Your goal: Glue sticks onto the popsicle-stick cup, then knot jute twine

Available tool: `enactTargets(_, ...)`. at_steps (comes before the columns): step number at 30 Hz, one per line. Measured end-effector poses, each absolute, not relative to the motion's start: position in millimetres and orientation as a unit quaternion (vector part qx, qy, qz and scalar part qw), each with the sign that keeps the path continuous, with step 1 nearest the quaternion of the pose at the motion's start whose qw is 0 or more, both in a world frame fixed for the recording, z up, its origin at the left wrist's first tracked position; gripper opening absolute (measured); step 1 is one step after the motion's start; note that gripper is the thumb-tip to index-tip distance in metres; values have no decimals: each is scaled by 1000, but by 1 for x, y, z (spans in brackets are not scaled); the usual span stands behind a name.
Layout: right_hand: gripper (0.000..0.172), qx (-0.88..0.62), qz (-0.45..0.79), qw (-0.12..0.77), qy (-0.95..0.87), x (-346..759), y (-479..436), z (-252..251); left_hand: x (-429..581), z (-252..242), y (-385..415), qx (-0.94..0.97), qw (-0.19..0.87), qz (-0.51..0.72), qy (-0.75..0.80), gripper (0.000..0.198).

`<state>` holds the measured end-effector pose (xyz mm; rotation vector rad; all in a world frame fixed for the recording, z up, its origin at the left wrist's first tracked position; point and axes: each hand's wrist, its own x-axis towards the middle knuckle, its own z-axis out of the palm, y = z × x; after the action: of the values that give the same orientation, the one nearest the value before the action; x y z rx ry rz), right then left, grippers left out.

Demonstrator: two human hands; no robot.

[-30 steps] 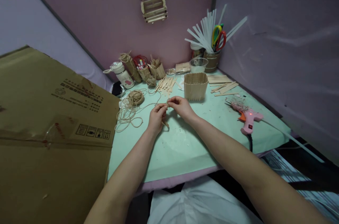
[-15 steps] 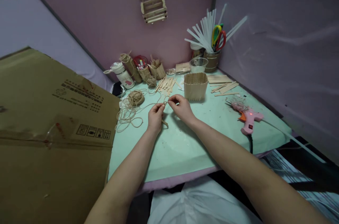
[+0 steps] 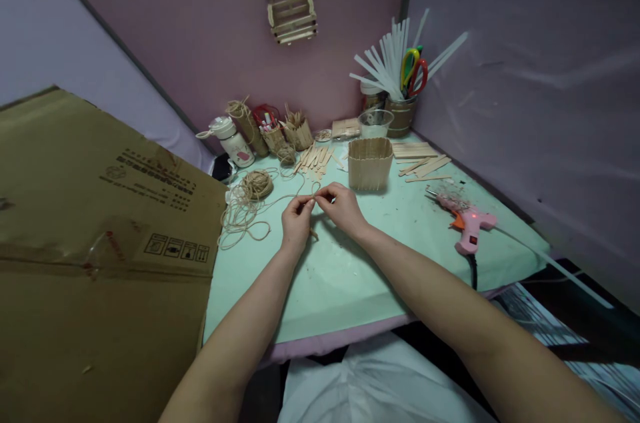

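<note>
Fingertips of my left hand (image 3: pixel 296 222) pinch the thin brown twine (image 3: pixel 316 187), and a short braided end hangs below that hand. Against it, my right hand (image 3: pixel 343 208) is closed on the same twine, thumb and forefinger pressed together. The strand runs left to a twine ball (image 3: pixel 257 184) with loose loops around it. Just behind my right hand stands a box made of wooden sticks (image 3: pixel 370 166). How the twine is looped between the fingertips is too small to tell.
A pink glue gun (image 3: pixel 469 223) lies at the right, its cord over the table edge. Wooden sticks (image 3: pixel 314 160) lie behind my hands. A white bottle (image 3: pixel 232 142) and stick-filled cups stand at the back. A large cardboard box (image 3: pixel 110 236) borders the table's left side.
My hands have come together, so the small gap between their fingertips has closed. My right hand has shifted slightly down and left.
</note>
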<state>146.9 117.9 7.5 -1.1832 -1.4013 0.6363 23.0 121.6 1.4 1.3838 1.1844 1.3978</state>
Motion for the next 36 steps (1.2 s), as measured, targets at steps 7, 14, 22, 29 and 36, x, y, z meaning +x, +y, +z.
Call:
enactTargets(7, 7, -487, 258, 558, -621, 144, 111, 12, 25, 13, 122, 360, 639, 515, 444, 14)
enactTargets(14, 7, -419, 271, 584, -640, 144, 110, 16, 12, 20, 127, 327, 739, 426, 406, 16)
enactTargets(22, 16, -495, 494, 543, -465, 145, 117, 14, 20, 7, 120, 609, 367, 492, 503, 8)
enactTargets(29, 8, -501, 416, 541, -532, 145, 121, 7, 21, 11, 116, 629, 349, 487, 496, 9)
enactTargets(36, 12, -487, 490, 552, -466, 147, 121, 8, 23, 9, 116, 639, 348, 463, 506, 9)
